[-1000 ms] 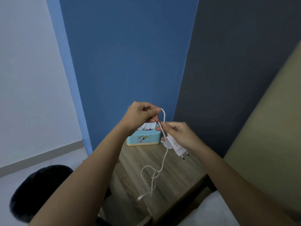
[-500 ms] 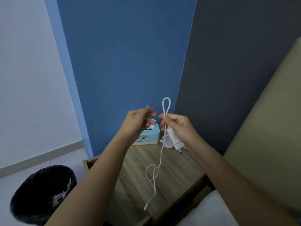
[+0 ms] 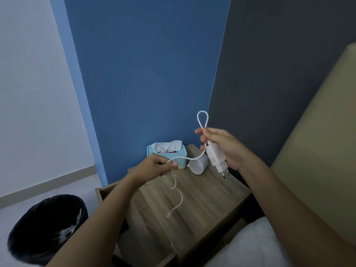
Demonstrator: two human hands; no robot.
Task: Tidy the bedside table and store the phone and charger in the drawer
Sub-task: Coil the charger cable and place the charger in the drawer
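Observation:
My right hand point(image 3: 224, 146) holds the white charger plug point(image 3: 217, 158) above the wooden bedside table point(image 3: 202, 201), its fingers also pinching a small loop of the white cable point(image 3: 202, 118) that sticks up above them. The cable runs down and left to my left hand point(image 3: 156, 166), which pinches it lower over the table. Its loose end dangles below that hand, the tip hanging just above the tabletop. The drawer point(image 3: 102, 191) at the table's left side stands pulled open; its inside is hidden by my left arm. No phone is visible.
A light-blue tissue box point(image 3: 165, 154) and a white cup point(image 3: 199, 164) lying on its side stand at the table's back against the blue wall. A black bin point(image 3: 46, 228) sits on the floor at the lower left. Bed linen point(image 3: 250, 245) lies at the lower right.
My left hand let go near the right hand, moved down and left, and pinched the cable lower. The loop stays above my right hand. The view tilted down.

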